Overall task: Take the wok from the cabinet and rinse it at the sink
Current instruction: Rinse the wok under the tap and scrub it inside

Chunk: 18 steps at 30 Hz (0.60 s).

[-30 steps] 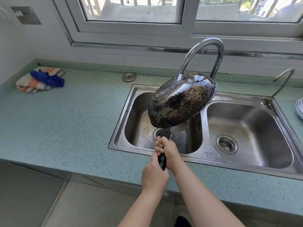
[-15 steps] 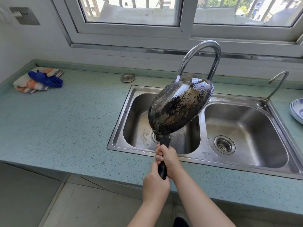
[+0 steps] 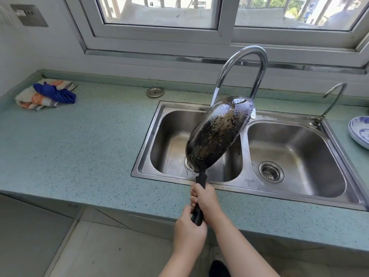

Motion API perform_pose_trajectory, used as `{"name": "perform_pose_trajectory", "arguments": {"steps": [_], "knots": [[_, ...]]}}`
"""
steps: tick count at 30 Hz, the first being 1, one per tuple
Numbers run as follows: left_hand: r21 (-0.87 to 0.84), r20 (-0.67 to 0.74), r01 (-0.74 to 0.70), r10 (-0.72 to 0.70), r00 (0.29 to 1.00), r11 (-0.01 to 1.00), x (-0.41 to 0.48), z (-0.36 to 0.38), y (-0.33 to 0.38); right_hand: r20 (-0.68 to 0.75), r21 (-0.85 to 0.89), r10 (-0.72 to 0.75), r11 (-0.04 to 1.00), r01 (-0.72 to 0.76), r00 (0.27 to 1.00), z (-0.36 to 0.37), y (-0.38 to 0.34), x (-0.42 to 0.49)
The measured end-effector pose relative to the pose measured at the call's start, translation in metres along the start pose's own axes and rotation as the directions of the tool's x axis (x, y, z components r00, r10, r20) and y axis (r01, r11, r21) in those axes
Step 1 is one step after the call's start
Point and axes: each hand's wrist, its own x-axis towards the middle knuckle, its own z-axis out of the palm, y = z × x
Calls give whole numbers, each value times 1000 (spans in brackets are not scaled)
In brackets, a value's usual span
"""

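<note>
A blackened wok [image 3: 218, 132] is tilted steeply on edge above the left basin of the steel double sink [image 3: 247, 182], its scorched underside facing me. Water runs from the tall curved tap [image 3: 241, 62] onto the wok's upper rim and drips off its lower edge. Both hands grip the black handle: my right hand [image 3: 205, 198] is higher, close to the pan, and my left hand [image 3: 188, 233] holds the handle's end, in front of the counter's edge. The wok's inside is hidden from me.
A folded cloth with a blue rag [image 3: 47, 93] lies at the counter's far left. A round metal sink plug [image 3: 155, 92] sits behind the sink. A thin second tap [image 3: 331, 98] and a blue-and-white plate [image 3: 360, 130] stand at the right. A window runs above.
The wok has tipped a little more upright under the stream, with both hands staying on the handle. The view has shifted slightly.
</note>
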Motion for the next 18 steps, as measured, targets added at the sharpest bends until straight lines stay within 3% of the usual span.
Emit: {"name": "perform_pose_trajectory", "arguments": {"steps": [18], "knots": [[-212,27,50,-45,999,976,-3,-5,-1,-114,-343,-67,939,25,991,2,11,6]]}}
